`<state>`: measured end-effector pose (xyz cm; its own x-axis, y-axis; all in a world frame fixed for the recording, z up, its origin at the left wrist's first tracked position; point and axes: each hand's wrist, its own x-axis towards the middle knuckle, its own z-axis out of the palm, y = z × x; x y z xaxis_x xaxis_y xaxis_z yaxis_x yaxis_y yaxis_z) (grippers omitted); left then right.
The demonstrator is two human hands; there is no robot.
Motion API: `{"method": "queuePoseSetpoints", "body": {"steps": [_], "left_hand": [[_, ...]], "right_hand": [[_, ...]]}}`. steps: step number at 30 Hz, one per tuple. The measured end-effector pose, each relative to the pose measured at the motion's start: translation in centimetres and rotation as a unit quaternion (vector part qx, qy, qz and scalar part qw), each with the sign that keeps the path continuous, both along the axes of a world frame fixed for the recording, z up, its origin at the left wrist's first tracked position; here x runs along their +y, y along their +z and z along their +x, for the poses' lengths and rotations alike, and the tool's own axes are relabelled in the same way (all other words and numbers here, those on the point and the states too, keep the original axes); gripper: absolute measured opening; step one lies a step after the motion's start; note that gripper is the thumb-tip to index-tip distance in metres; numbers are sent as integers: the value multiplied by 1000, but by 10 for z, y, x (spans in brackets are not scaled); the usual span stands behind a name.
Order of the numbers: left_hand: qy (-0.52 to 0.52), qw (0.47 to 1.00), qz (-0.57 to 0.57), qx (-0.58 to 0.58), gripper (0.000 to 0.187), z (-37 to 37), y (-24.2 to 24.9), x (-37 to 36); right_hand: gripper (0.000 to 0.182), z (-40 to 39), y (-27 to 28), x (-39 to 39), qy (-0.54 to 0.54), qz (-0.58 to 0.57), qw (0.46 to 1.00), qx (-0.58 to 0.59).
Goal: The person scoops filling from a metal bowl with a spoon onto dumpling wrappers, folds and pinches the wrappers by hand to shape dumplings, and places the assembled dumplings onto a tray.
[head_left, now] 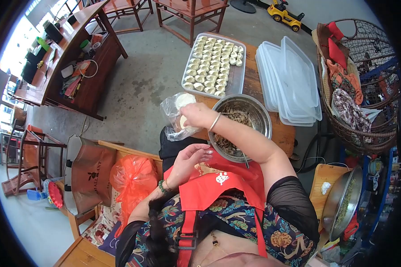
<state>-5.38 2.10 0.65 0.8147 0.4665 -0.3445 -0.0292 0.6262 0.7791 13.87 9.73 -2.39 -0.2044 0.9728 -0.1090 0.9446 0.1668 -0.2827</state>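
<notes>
My right hand (198,115), with a silver bangle at the wrist, reaches across the steel bowl (267,116) to the clear plastic bag (168,107). Its fingers pinch a round, pale dumpling wrapper (183,122). More wrappers (185,100) lie stacked in the bag just beyond the fingertips. My left hand (189,161), wearing green beads, hovers over my lap with its fingers stretched out and nothing in it. Dark, chopped filling (236,116) and a metal utensil (246,160) are in the bowl. Behind it, rows of folded dumplings (209,64) sit in a plastic tray (240,84).
Stacked clear plastic lids or trays (294,84) stand right of the wooden table (250,58). A wicker chair (365,129) and a large steel basin (341,204) are farther right. On the left are a red plastic bag (136,178) and a brown tote bag (91,173).
</notes>
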Motion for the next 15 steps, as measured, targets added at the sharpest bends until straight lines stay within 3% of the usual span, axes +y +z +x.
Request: {"method": "queuePoseSetpoints", "body": {"steps": [2, 5, 9, 15], "left_hand": [[6, 1000, -2, -2, 26, -3, -6, 2], [14, 1000, -15, -5, 27, -6, -13, 5], [12, 1000, -25, 3, 25, -2, -21, 10], [25, 998, -57, 0, 26, 6, -23, 22]], "right_hand": [[32, 28, 32, 11, -34, -69, 997, 33], [26, 106, 62, 24, -220, -4, 969, 109], [26, 225, 48, 43, -406, 87, 908, -60], [31, 287, 20, 54, -436, 41, 893, -100]]}}
